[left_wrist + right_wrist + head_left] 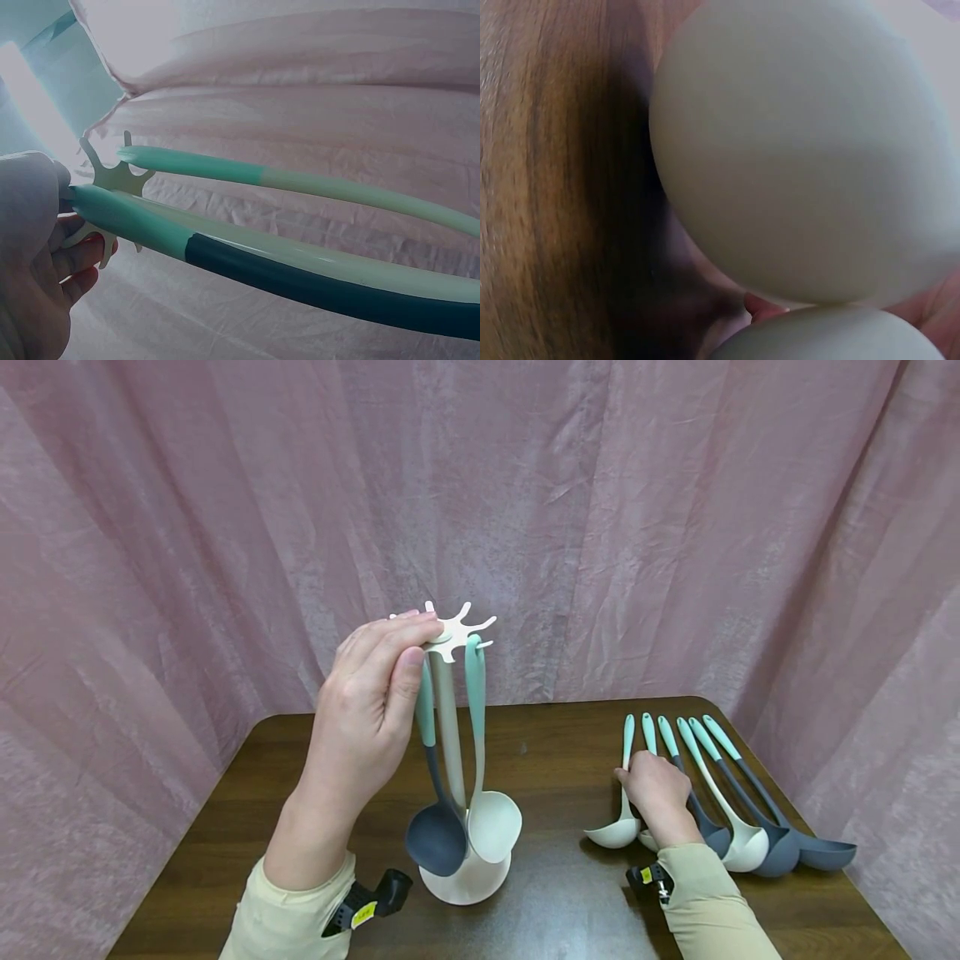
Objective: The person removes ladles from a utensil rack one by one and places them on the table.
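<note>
My left hand (pixel 367 693) holds the top of a white utensil rack (pixel 467 887), its fingers over the hooked wheel (pixel 457 633). Fingers show among the prongs in the left wrist view. From the hooks hang a dark grey ladle (pixel 437 841) and a white ladle (pixel 495 827), both with mint handles. At the right, my right hand (pixel 657 789) grips the handle of the leftmost white ladle (pixel 617 833) on the table, thumb across it. Beside it, a second white ladle (pixel 648 841) is mostly hidden by the hand. Rounded white bowls (pixel 802 150) fill the right wrist view.
To the right of my right hand several more mint-handled ladles lie in a row, including a white one (pixel 746 847) and a dark grey one (pixel 825 853) at the end. The brown wooden table (pixel 555 827) reaches back to a pink curtain (pixel 570 527).
</note>
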`<control>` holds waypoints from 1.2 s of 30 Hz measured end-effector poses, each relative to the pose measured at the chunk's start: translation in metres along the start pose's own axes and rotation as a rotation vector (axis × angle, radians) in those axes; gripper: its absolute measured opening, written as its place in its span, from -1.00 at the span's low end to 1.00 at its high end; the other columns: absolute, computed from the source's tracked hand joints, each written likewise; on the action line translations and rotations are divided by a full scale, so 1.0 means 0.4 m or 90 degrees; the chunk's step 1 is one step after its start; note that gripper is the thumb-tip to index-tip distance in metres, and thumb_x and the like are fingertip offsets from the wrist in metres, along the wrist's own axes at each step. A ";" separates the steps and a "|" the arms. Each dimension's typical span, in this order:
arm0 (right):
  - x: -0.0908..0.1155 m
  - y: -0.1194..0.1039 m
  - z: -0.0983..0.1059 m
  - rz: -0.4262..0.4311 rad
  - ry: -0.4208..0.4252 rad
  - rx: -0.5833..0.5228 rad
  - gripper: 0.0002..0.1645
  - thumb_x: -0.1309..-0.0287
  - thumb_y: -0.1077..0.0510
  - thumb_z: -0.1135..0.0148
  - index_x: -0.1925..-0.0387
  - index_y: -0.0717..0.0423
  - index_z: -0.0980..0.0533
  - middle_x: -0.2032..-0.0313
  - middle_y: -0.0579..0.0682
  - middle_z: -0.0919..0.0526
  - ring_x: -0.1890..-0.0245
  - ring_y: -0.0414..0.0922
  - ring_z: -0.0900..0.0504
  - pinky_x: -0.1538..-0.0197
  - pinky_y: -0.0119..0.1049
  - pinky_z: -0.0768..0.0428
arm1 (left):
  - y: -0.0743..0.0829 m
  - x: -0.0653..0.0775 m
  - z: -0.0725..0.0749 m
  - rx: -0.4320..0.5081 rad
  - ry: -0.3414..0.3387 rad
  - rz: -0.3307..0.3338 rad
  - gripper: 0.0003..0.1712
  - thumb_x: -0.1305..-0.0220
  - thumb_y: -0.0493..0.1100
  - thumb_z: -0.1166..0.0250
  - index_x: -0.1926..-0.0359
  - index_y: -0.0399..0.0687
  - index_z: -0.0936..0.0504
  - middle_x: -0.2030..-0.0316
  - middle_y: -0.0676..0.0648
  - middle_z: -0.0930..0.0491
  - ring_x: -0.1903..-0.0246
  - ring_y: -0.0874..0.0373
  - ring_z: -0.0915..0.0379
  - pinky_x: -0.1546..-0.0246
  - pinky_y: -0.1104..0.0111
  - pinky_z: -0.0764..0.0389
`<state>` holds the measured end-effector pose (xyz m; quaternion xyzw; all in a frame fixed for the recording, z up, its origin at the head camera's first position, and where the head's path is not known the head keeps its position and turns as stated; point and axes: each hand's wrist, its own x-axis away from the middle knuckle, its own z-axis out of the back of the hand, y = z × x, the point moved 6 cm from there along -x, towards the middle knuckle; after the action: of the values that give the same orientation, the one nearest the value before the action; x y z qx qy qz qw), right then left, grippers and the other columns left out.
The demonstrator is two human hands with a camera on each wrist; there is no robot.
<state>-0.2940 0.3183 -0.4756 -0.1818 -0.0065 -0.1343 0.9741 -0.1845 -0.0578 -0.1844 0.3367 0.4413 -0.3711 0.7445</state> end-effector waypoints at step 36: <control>0.122 -0.131 0.169 0.151 0.225 -0.111 -0.41 -0.65 -0.19 -0.21 -0.46 0.03 -0.57 -0.21 0.17 -0.75 0.00 0.18 -0.78 0.18 0.26 -0.68 | -0.006 -0.002 0.001 0.002 0.011 0.008 -0.57 -0.79 -0.05 -0.06 -0.23 -0.21 -0.76 -0.23 -0.14 -0.74 -0.36 -0.05 -0.59 -0.49 0.08 -0.42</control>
<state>-0.2584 0.2825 -0.3911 -0.2383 0.1971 -0.0490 0.9497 -0.1866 -0.0589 -0.1840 0.3437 0.4452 -0.3642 0.7423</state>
